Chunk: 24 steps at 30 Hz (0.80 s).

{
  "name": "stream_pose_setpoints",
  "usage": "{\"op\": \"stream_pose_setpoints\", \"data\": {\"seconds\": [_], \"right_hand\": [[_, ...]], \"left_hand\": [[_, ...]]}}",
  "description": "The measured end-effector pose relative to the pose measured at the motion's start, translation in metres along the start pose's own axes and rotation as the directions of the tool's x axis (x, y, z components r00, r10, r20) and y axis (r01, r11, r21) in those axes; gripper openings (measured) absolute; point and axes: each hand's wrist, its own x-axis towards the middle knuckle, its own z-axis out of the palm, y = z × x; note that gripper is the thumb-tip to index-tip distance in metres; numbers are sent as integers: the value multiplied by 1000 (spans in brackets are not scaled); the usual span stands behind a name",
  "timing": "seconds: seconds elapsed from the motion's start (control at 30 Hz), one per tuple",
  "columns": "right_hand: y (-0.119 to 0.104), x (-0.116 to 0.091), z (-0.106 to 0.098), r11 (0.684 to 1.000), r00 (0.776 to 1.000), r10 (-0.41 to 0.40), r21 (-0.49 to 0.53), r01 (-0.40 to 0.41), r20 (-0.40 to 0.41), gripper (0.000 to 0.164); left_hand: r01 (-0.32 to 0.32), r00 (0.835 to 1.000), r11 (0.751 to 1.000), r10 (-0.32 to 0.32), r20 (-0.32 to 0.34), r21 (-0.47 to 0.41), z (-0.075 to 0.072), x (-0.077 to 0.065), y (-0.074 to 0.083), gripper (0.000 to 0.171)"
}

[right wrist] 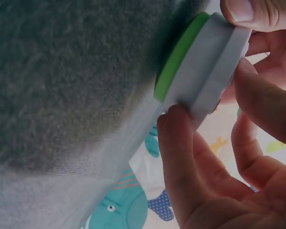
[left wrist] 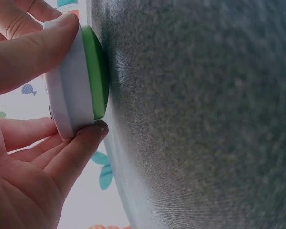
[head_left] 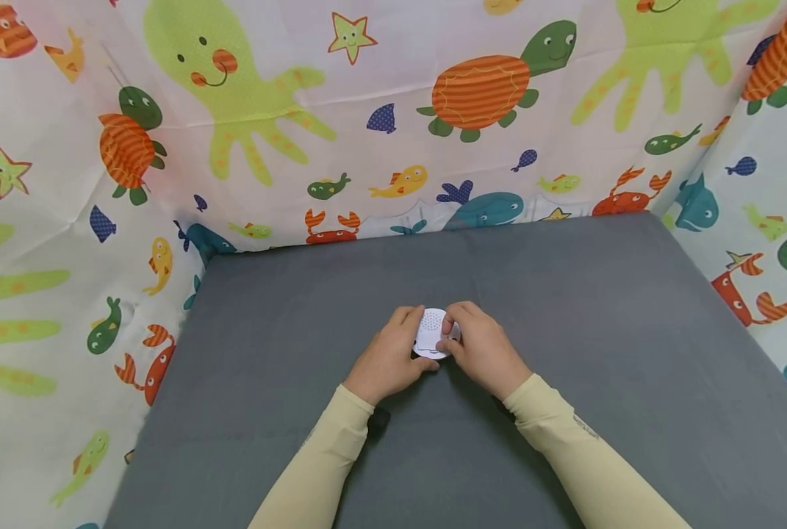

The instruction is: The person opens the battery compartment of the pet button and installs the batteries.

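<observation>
Between both hands, near the middle of the grey surface, is a round white push button (head_left: pixel 420 353) with a green domed cap (left wrist: pixel 96 71) facing down. Its upward white side shows a dotted pattern like speaker holes. My left hand (head_left: pixel 384 360) grips the left rim, its thumb at the near edge. From the right, my right hand (head_left: pixel 488 351) holds the button, with thumb and curled forefinger over the upper face. One right fingertip touches the side wall in the right wrist view. The fingers partly hide the upper face.
A grey cloth-covered table (head_left: pixel 287 316) spreads around the hands. Behind it and along both sides hangs a white curtain (head_left: pixel 393 73) printed with sea animals. A small dark object (head_left: pixel 378 422) shows under the left wrist.
</observation>
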Motion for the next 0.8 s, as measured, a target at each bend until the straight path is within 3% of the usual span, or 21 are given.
{"op": "stream_pose_setpoints", "data": {"seconds": [0.2, 0.33, 0.57, 0.7, 0.8], "right_hand": [[3, 2, -1, 1000, 1000, 8, 14, -8, 3, 27], [9, 5, -6, 999, 995, 24, 47, -28, 95, 34], [17, 8, -17, 992, 962, 66, 88, -92, 264, 74], [19, 9, -18, 992, 955, 54, 89, -84, 291, 101], [20, 9, -18, 994, 957, 40, 91, -68, 288, 105]], "left_hand": [[-17, 1000, 1000, 17, 3, 4, 0, 0, 1, 97], [11, 999, 1000, -10, 31, -26, -2, 0, -1, 98], [101, 989, 993, -95, 113, -53, -7, 1, -2, 111], [94, 992, 995, -92, 91, -27, -6, 2, -2, 107], [95, 994, 995, -94, 64, -19, -7, 3, -2, 103]]}}
